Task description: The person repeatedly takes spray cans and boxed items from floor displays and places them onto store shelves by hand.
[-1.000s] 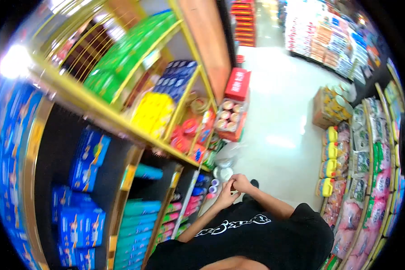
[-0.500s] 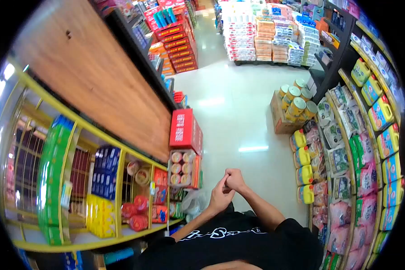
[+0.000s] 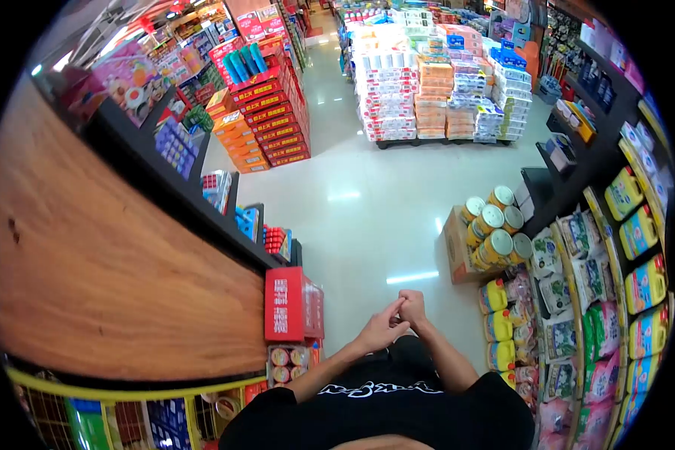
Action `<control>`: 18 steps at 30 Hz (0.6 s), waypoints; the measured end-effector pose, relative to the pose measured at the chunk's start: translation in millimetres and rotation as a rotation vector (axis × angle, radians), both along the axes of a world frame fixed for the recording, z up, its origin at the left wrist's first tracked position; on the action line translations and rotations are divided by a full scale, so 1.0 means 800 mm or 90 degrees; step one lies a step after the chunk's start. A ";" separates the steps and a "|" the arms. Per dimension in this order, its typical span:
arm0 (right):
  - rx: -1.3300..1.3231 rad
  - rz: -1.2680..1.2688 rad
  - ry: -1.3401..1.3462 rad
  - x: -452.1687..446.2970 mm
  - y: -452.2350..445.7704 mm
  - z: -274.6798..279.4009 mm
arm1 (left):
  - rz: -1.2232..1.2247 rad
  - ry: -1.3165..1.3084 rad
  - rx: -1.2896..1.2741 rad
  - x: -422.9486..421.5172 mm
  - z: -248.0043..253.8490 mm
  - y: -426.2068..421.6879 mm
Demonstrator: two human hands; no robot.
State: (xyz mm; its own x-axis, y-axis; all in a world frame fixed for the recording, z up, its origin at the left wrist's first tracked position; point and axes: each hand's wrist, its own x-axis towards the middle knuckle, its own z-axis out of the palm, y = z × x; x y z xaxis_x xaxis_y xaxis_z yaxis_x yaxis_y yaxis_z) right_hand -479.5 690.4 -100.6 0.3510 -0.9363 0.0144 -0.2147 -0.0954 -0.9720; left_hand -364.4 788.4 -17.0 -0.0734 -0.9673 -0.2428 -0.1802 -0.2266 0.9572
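Note:
In front of my black shirt (image 3: 375, 416), both hands meet at waist height over the floor. My left hand (image 3: 381, 330) reaches in from the left, its fingers bent and pressed against the other hand. Closed like a loose fist, my right hand (image 3: 412, 307) touches the left fingertips. Whether anything small lies between them is hidden. The closest goods are a red carton (image 3: 286, 306) to the left of my hands and yellow jugs (image 3: 498, 327) to the right.
A wooden panel (image 3: 105, 247) and dark shelving border the aisle's left side. Gold-coloured cans (image 3: 495, 240) stand in a cardboard box (image 3: 454, 247) on the right, beside shelves of bagged goods (image 3: 559, 337). Ahead are stacked tissue packs (image 3: 435, 90) and red cartons (image 3: 277, 112).
The view has moved forward along the aisle and shifted, so the wooden panel, red carton and cans sit lower in the picture. My hands stay together in front of me.

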 end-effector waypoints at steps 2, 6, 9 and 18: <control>0.085 -0.008 -0.073 0.015 -0.042 -0.026 | -0.048 -0.033 0.007 0.024 0.002 -0.054; 0.142 0.067 -0.115 0.054 -0.145 -0.071 | -0.032 -0.047 -0.024 0.080 -0.042 -0.171; 0.151 0.098 -0.092 0.088 -0.243 -0.048 | 0.006 -0.026 0.010 0.110 -0.036 -0.255; 0.059 0.340 -0.022 0.295 -0.545 0.057 | 0.240 0.108 -0.044 0.269 -0.001 -0.496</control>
State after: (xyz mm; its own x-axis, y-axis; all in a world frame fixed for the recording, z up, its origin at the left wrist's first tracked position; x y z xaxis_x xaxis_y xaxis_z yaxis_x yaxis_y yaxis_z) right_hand -243.2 254.1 -54.7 0.7792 -0.6255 -0.0401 -0.1278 -0.0959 -0.9871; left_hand -149.1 391.7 -17.7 0.2560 -0.9475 -0.1915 0.0642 -0.1810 0.9814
